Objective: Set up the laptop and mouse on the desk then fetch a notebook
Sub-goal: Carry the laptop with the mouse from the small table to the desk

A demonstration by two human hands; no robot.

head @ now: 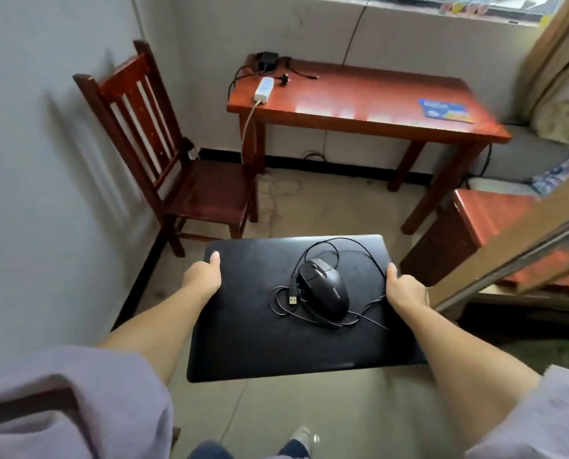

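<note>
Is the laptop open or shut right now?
Shut. The laptop is carried flat, lid closed, with the mouse resting on top; no screen or keyboard shows.

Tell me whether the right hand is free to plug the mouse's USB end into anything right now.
Probably not. The right hand grips the closed laptop at its edge, as does the left hand. The mouse and its loose USB plug ride on the lid, so letting go risks tipping them.

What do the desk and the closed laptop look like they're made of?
The desk looks like wood with a glossy reddish varnish: window light reflects off its top. The laptop has a matte black lid, probably plastic, though coated metal is possible; it shows almost no shine.
</note>
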